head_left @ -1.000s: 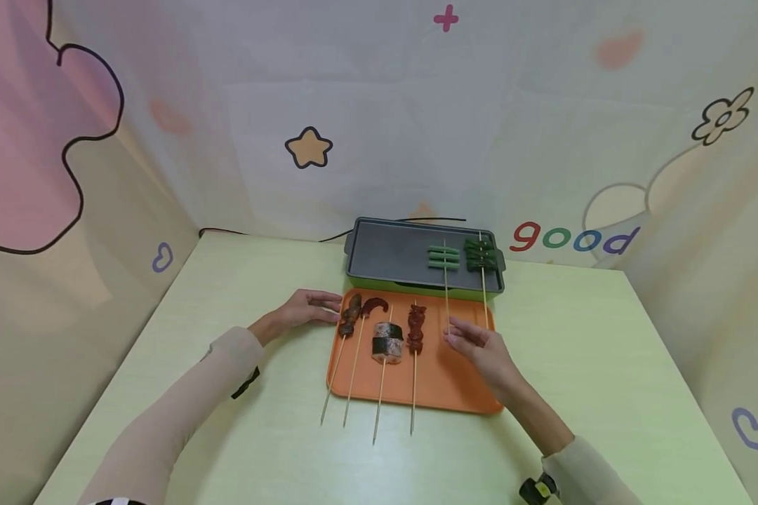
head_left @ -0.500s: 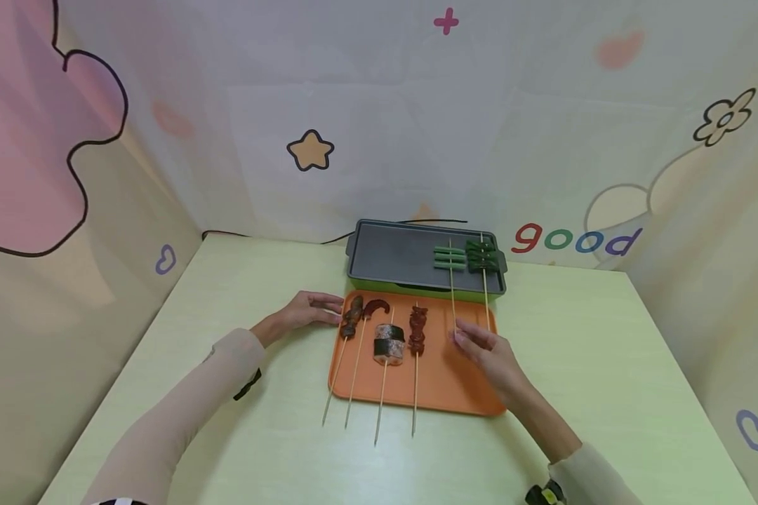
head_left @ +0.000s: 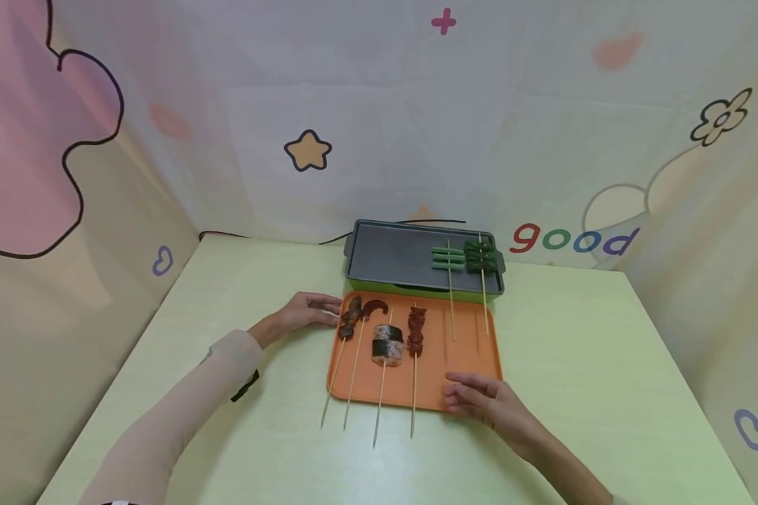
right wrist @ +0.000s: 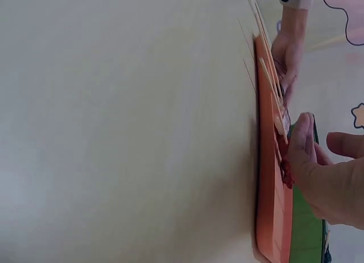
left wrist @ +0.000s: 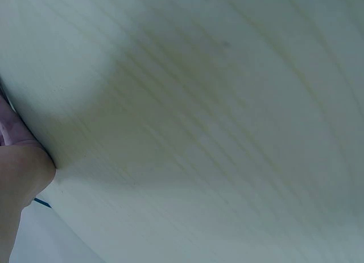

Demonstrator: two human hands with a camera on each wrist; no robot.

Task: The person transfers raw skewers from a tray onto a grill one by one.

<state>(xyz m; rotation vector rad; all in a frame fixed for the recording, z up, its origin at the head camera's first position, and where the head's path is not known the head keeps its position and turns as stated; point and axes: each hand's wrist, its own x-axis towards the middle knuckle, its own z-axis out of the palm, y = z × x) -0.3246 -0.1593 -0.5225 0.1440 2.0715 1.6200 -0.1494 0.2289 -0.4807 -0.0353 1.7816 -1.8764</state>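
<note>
My left hand (head_left: pixel 303 311) lies at the left rim of the orange tray (head_left: pixel 474 354), fingers stretched toward it. Over the tray's front right edge is my right hand (head_left: pixel 495 412), fingers relaxed, holding nothing. Four-sided and grey, a grill pan (head_left: pixel 391 251) stands behind the tray. A skewer of green bean-like pieces (head_left: pixel 448 259) and a leafy green skewer (head_left: pixel 480 258) lie on its right side, sticks reaching over the tray. On the tray lie a brown mushroom-like skewer (head_left: pixel 350 318), a curled dark-red skewer (head_left: pixel 375 307), a black-and-white roll skewer (head_left: pixel 387 344) and a red meat skewer (head_left: pixel 416 330).
The sticks of the tray's skewers stick out past its front edge over the pale table (head_left: pixel 278 435). A patterned curtain (head_left: pixel 379 140) stands close behind the pan and at both sides. In the left wrist view mostly table shows.
My right hand has let go of the green bean-like skewer's stick and drawn back toward the tray's front right. That skewer first shifted slightly right on the pan. My left hand has stayed put.
</note>
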